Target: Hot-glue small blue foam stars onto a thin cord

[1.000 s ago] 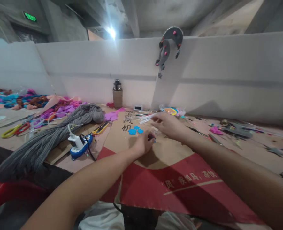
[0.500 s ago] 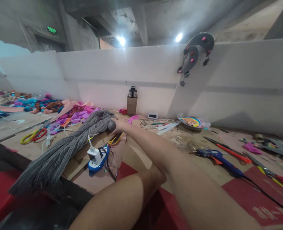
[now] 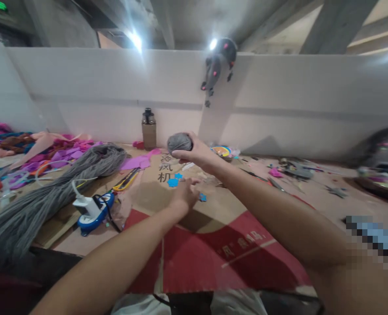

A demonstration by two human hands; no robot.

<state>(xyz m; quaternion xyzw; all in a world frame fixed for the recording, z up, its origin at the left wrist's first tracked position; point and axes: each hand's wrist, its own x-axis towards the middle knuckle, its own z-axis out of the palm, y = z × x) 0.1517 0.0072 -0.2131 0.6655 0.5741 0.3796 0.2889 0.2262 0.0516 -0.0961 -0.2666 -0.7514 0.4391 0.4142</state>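
Note:
My right hand (image 3: 202,153) holds a ball of grey yarn (image 3: 180,143) above the cardboard, its fingers wrapped around the ball's right side. Lower and nearer to me, my left hand (image 3: 185,194) hovers over or rests on the cardboard with its fingers spread and nothing visible in them. Small blue star-shaped pieces (image 3: 173,182) lie just beyond its fingers, and another blue piece (image 3: 202,197) is on its right. A long bundle of grey yarn strands (image 3: 62,192) stretches across the left of the table.
Left of the cardboard sheet (image 3: 194,258) are a blue-and-white power strip (image 3: 95,216) with a plugged-in charger and a yellow cutter (image 3: 126,179). A bottle (image 3: 149,131) stands by the white partition (image 3: 98,87). A decorated grey crescent (image 3: 220,61) hangs there. Tools and scraps lie at right.
The view has turned right. My right hand has left the yarn bundle and now holds the yarn ball near the middle. My left hand, formerly hidden behind the right arm, shows beside the blue stars.

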